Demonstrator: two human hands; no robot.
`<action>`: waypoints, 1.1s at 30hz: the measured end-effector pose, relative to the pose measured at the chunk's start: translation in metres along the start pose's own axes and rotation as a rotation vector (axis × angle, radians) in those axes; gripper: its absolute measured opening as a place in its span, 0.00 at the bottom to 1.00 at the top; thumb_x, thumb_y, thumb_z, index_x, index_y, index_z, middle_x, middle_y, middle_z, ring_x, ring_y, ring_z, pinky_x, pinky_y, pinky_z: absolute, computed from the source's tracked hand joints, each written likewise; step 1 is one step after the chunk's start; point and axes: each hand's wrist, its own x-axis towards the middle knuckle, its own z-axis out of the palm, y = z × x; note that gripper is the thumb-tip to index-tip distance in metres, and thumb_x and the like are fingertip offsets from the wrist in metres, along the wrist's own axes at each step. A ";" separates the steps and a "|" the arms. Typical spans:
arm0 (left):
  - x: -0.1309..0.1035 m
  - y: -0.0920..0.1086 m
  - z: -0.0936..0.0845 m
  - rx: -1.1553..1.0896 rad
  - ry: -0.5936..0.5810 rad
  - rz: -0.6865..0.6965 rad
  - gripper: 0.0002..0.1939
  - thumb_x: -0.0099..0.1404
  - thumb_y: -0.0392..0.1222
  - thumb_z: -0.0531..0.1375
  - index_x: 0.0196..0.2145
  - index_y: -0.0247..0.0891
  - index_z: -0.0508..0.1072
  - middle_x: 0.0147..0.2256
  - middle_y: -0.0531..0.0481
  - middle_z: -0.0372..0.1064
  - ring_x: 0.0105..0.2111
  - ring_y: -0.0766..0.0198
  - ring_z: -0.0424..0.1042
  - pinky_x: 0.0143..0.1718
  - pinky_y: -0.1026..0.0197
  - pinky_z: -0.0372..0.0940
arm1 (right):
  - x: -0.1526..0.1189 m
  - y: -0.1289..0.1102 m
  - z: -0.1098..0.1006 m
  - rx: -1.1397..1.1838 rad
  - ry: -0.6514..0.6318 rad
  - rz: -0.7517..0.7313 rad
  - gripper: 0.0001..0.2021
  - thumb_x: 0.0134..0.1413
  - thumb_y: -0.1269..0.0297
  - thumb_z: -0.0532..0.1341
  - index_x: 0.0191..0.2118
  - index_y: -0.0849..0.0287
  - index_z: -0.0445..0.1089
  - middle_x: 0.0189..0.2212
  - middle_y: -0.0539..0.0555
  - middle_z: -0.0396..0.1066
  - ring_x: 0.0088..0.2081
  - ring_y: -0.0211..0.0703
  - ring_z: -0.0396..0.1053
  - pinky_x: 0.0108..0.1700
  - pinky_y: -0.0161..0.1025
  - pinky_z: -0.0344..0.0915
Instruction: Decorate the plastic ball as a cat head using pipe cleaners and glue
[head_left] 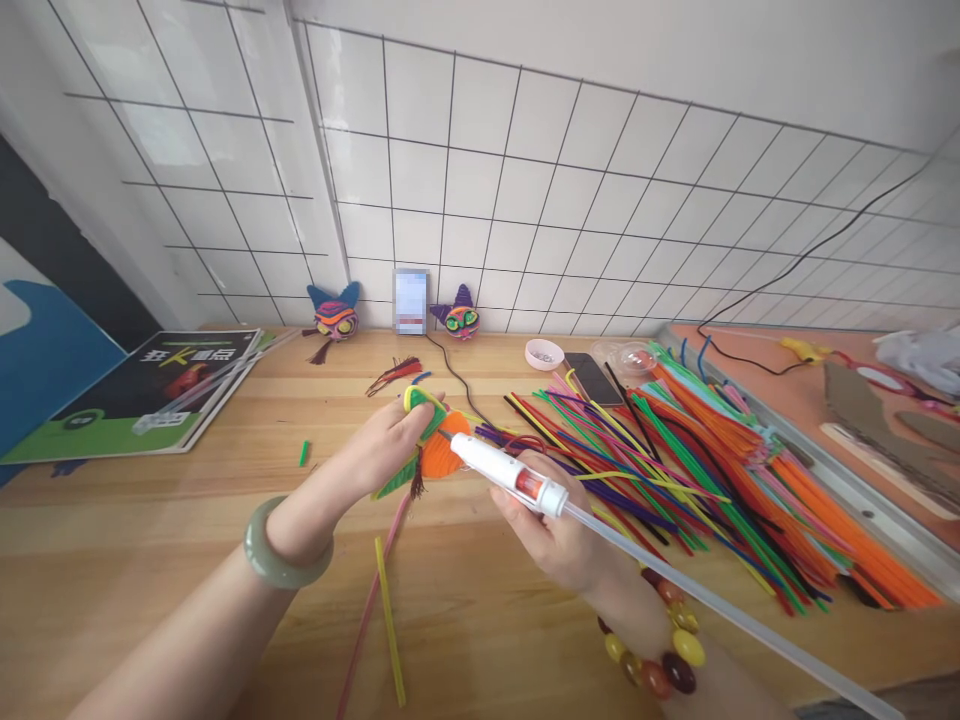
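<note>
My left hand (386, 440) is closed around an orange and green pipe-cleaner craft piece (448, 440). Yellow trim edges its green parts, and a dark tassel (418, 484) hangs at its lower side. In my right hand (559, 530) is a slim white hot glue gun (499, 470), its tip pointing left at the orange part. Whether the tip touches the piece I cannot tell. A long clear glue stick (697, 590) sticks out of the gun's rear end. Below the piece, a yellow pipe cleaner (390, 620) and a pink one (367, 620) lie on the wooden table (247, 640).
Piles of coloured pipe cleaners (720, 480) cover the right side. Behind are two finished animal-face crafts (335, 312), a lit phone (410, 302), a red tassel (394, 375), a pink bowl (544, 354) and a dark phone (594, 380). A book (150, 390) lies left.
</note>
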 end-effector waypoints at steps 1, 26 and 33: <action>0.000 -0.001 0.000 0.001 -0.002 0.005 0.14 0.61 0.47 0.49 0.27 0.39 0.70 0.26 0.52 0.68 0.31 0.57 0.67 0.33 0.58 0.64 | 0.000 0.001 -0.001 0.001 0.010 0.011 0.07 0.61 0.68 0.56 0.31 0.54 0.59 0.24 0.49 0.64 0.26 0.41 0.66 0.29 0.38 0.66; -0.007 0.008 0.002 0.079 -0.002 0.017 0.19 0.64 0.50 0.49 0.35 0.38 0.75 0.33 0.48 0.76 0.40 0.51 0.73 0.39 0.59 0.66 | -0.004 0.011 0.000 0.026 -0.004 0.216 0.06 0.62 0.63 0.56 0.38 0.59 0.67 0.27 0.54 0.70 0.28 0.43 0.68 0.31 0.40 0.66; 0.000 -0.001 -0.004 -0.053 0.047 -0.024 0.21 0.64 0.52 0.52 0.45 0.38 0.76 0.52 0.45 0.73 0.54 0.47 0.67 0.51 0.56 0.63 | -0.009 0.016 0.000 0.165 0.018 0.337 0.08 0.61 0.59 0.58 0.34 0.58 0.66 0.24 0.50 0.66 0.26 0.40 0.65 0.30 0.39 0.63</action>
